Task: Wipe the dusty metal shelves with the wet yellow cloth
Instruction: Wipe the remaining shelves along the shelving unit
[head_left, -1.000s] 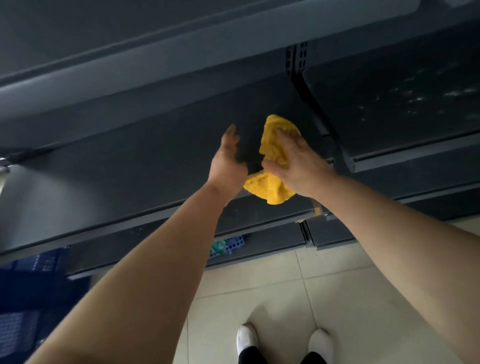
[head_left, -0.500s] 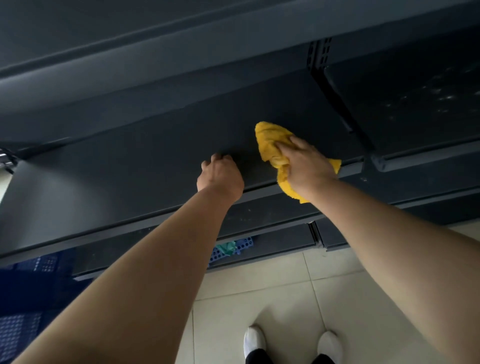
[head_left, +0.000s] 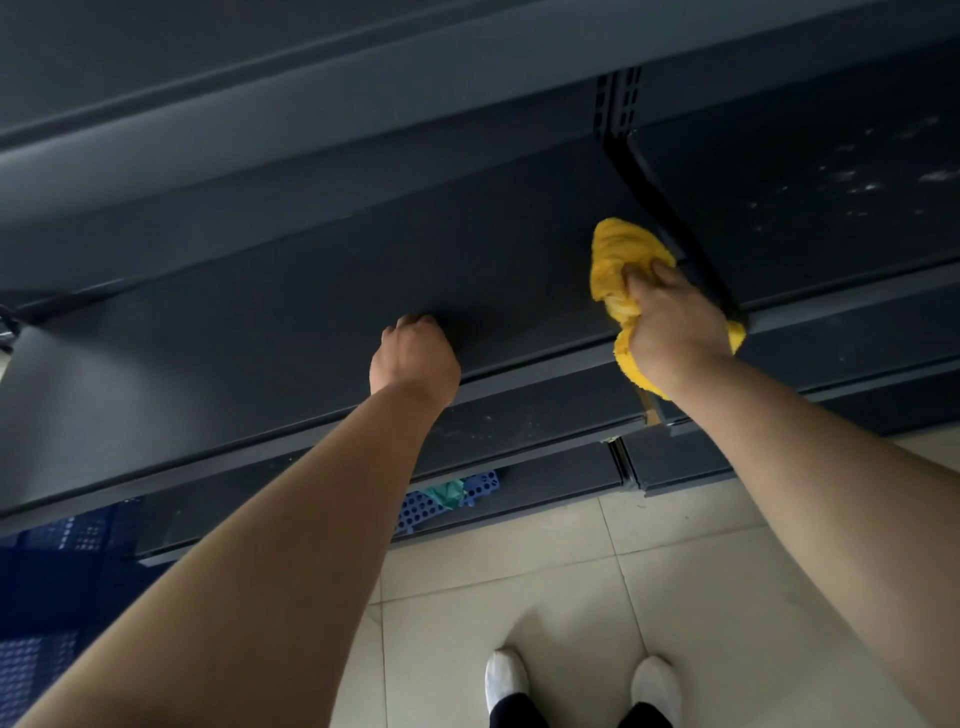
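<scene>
A dark metal shelf (head_left: 270, 332) runs across the view at chest height. My right hand (head_left: 675, 322) grips the bunched yellow cloth (head_left: 621, 260) and presses it on the shelf's right end, beside the black upright bracket (head_left: 670, 218). My left hand (head_left: 413, 358) rests on the middle of the same shelf with its fingers curled under, holding nothing. The neighbouring shelf (head_left: 831, 208) to the right shows pale dust specks.
Lower shelves (head_left: 519, 421) stick out below, above a beige tiled floor (head_left: 675, 571). A blue perforated crate (head_left: 447, 499) with a green rag sits under the bottom shelf, more blue crates (head_left: 47, 597) at the left. My white shoes (head_left: 506, 680) stand close to the shelving.
My right hand has slid the cloth rightward along the shelf to the bracket. My left hand went from open and raised to curled and resting on the shelf.
</scene>
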